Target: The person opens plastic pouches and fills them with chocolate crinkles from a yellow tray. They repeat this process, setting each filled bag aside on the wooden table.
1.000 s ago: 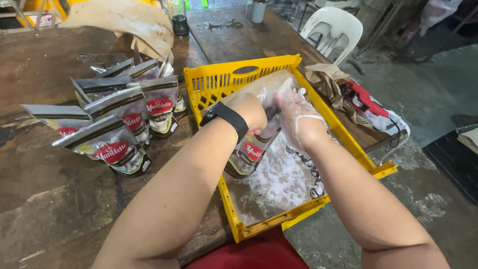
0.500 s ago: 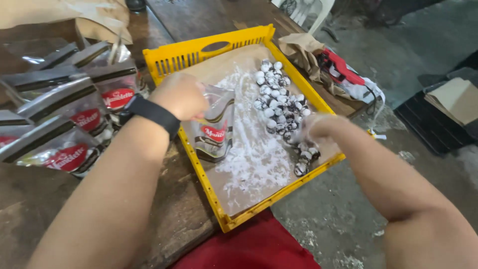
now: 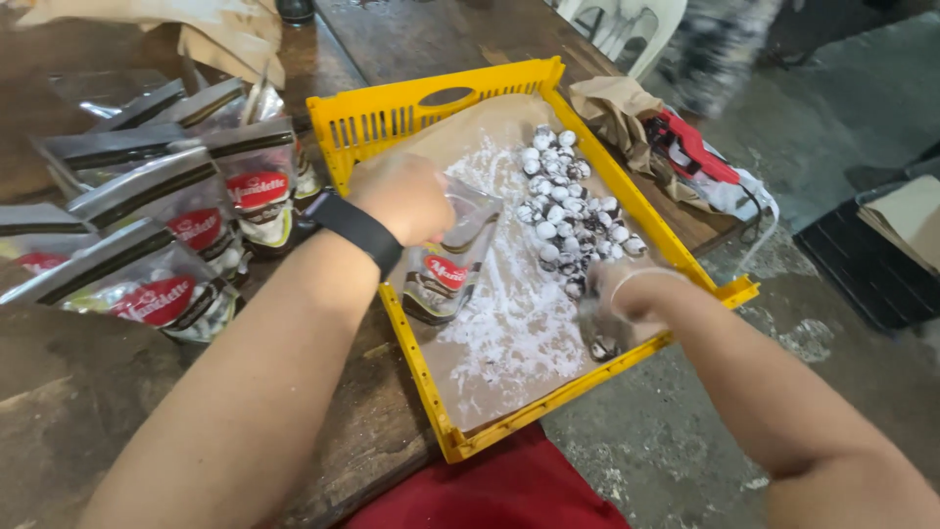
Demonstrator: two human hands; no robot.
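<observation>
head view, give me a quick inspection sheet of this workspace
surface: worn brown wooden table.
job's things: yellow crate lined with paper, white powder, pile of powdered balls; clear pouch upright in it.
clutter: filled pouches left of crate; brown paper and red tool to the right.
hands: left hand holds the pouch; right hand, gloved, among the balls.
cables: nothing seen.
surroundings: white plastic chair, concrete floor.

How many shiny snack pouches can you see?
7, maybe more hidden. One pouch is in the left hand over the yellow crate. Six filled pouches stand on the wooden table at left.
</observation>
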